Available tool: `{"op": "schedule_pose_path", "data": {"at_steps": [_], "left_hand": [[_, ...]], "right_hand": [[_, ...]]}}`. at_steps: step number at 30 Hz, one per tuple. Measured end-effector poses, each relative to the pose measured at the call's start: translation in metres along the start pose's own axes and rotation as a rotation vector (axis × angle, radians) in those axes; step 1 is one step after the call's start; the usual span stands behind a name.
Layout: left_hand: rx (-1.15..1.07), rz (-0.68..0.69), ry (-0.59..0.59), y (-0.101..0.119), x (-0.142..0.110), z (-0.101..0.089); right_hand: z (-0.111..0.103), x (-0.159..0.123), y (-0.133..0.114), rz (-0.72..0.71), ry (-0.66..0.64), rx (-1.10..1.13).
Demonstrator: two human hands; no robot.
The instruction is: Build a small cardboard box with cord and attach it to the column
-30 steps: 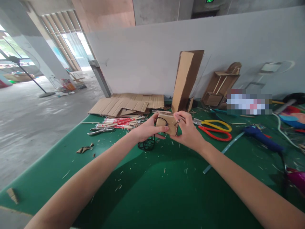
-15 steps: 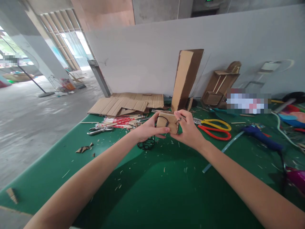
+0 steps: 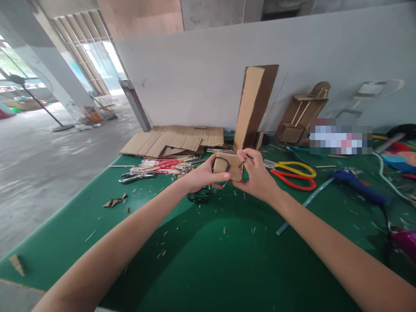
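A small brown cardboard box (image 3: 232, 168) is held up over the green table between both hands. My left hand (image 3: 205, 174) is closed on its left side, thumb lying across the front. A thin black cord (image 3: 199, 196) loops over the box's front and hangs below in a loose coil. On the right side of the box, my right hand (image 3: 258, 173) is closed with its fingers at the top edge and lower corner. Something small and metallic (image 3: 244, 160) shows by the right fingertips; I cannot tell whether it is a ring or a held part.
Flat cardboard (image 3: 175, 141) and wooden sticks (image 3: 165, 165) lie behind, with pliers (image 3: 136, 177) to the left. Scissors (image 3: 294, 175) and a blue glue gun (image 3: 357, 186) with a glue stick (image 3: 303, 208) lie right. A tall cardboard piece (image 3: 251, 108) leans on the wall.
Hardly anything differs. Both hands stay on the cardboard box, which has shifted very slightly upward in view.
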State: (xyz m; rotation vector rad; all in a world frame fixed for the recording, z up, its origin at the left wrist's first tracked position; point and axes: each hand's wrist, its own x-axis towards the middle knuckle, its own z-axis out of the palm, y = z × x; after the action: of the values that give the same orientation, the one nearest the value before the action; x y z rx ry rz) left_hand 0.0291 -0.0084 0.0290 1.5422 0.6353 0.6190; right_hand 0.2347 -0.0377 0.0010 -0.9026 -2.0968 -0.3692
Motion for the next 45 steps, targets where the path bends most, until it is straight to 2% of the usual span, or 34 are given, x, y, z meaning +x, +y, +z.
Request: {"op": "schedule_pose_path", "data": {"at_steps": [2, 5, 8, 12, 15, 21, 26, 29, 34, 37, 42, 45], "left_hand": [[0.061, 0.052, 0.014, 0.002, 0.0, -0.002], [0.25, 0.14, 0.128, 0.006, 0.0, -0.003], [0.391, 0.188, 0.174, 0.007, 0.0, -0.003], [0.448, 0.255, 0.218, 0.005, 0.001, -0.002], [0.425, 0.252, 0.173, 0.007, -0.002, -0.002], [0.358, 0.262, -0.014, 0.01, -0.005, -0.005], [0.102, 0.206, 0.081, -0.001, 0.0, -0.006], [0.06, 0.177, 0.053, -0.006, 0.002, -0.006], [0.084, 0.253, 0.046, -0.006, 0.001, -0.005], [0.089, 0.235, 0.034, -0.006, 0.0, -0.007], [-0.004, 0.211, -0.093, -0.01, 0.0, -0.016], [-0.017, 0.208, -0.071, -0.01, 0.001, -0.013]], "right_hand": [[0.001, 0.0, -0.001, 0.049, -0.013, 0.037], [0.003, 0.001, -0.001, 0.113, -0.001, 0.105], [0.003, 0.003, -0.002, 0.126, 0.023, 0.155], [0.0, 0.006, -0.004, 0.123, 0.015, 0.161], [-0.001, 0.006, -0.003, 0.096, -0.012, 0.154], [0.003, 0.0, 0.001, 0.07, 0.005, 0.126], [0.0, 0.0, 0.001, 0.008, -0.007, 0.076], [0.0, -0.002, 0.0, -0.049, -0.038, 0.057], [0.003, -0.004, 0.001, -0.107, -0.038, -0.005], [0.003, -0.004, 0.002, -0.108, -0.03, -0.012], [0.002, -0.004, 0.002, -0.101, -0.044, -0.014], [0.003, -0.004, 0.002, -0.104, -0.051, -0.025]]}}
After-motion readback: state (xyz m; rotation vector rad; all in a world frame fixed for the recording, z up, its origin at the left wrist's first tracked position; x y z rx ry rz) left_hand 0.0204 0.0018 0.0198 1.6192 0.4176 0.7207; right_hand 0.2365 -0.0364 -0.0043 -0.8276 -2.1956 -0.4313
